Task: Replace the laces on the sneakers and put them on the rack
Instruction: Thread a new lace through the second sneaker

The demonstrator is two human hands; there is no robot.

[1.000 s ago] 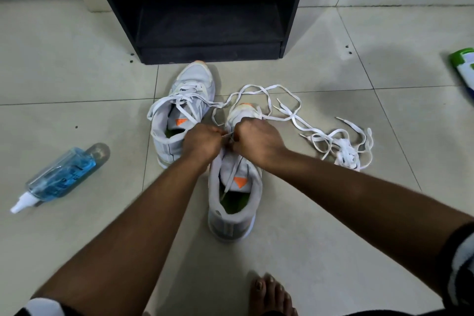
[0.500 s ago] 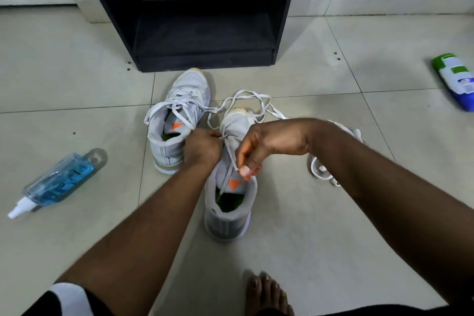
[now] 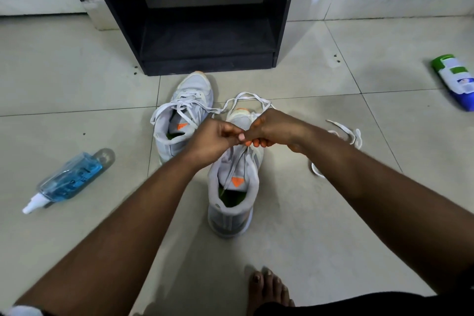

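White lace [image 3: 232, 165] is pinched by both hands above the near sneaker [image 3: 234, 185] at centre; the right hand [image 3: 272, 129], lowered half a second ago, has been brought back against the left hand [image 3: 214, 137]. At eleven o'clock lies the second sneaker [image 3: 183, 117], at twelve the black rack [image 3: 207, 59], at three loose laces [image 3: 346, 133].

Near sneaker [image 3: 234, 187] lacing hidden under both hands; green-capped bottle [image 3: 455, 81] cut by right edge.
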